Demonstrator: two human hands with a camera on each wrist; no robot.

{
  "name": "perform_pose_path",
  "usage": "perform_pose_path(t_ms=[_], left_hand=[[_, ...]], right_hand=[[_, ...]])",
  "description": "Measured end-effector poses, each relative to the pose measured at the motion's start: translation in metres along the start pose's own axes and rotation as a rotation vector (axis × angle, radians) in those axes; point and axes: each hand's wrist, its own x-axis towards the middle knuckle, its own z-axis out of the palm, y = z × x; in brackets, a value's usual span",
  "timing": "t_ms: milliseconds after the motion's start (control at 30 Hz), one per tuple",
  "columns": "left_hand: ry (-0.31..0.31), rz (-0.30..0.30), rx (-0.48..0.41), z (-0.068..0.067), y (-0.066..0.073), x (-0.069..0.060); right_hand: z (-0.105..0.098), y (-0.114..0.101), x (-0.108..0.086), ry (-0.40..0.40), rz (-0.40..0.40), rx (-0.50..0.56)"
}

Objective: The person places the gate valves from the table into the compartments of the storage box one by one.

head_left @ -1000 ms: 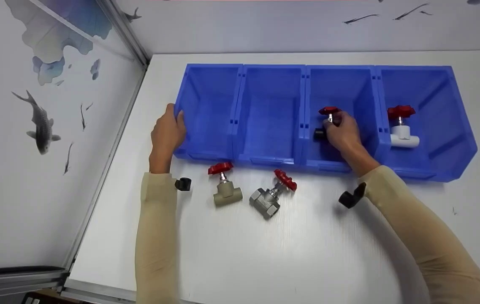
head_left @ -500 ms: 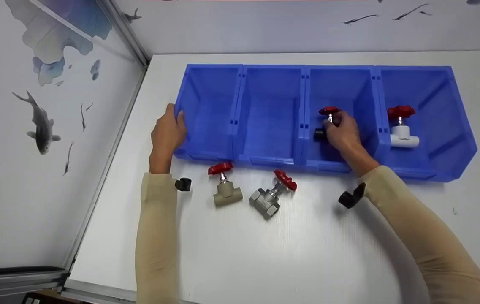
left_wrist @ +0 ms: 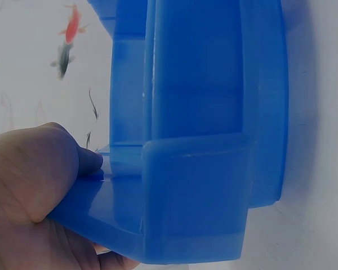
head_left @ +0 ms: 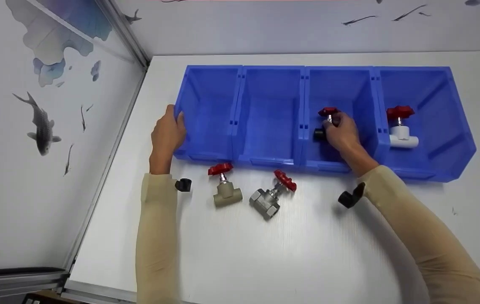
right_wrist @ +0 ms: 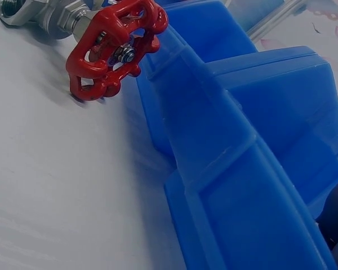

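The black valve (head_left: 319,134) stands in the third bin from the left (head_left: 328,166), red handwheel (head_left: 328,111) uppermost. The right hand (head_left: 343,132) pinches it below the handwheel, apparently to keep it upright; some fingertips are hidden. The left hand (head_left: 168,131) grips the leftmost bin (head_left: 214,82) by its outer wall, thumb and fingers on opposite faces, probably steadying the row. In front, the tan valve (head_left: 226,195) and metal valve (head_left: 266,202) lie on the table (head_left: 290,261).

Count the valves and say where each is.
4: a white valve in the rightmost bin; a black valve, partly hidden by the right hand, in the neighbouring bin; a beige valve and a silver valve on the table.
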Motion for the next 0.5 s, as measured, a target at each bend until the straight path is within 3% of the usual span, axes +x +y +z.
perform_pose_path(t_ms=[500], left_hand=[[0.0,-0.004,0.009,-0.0001,0.0009,0.0003]], right_hand=[[-0.0047,-0.0006,-0.0028,-0.076,0.041,0.006]])
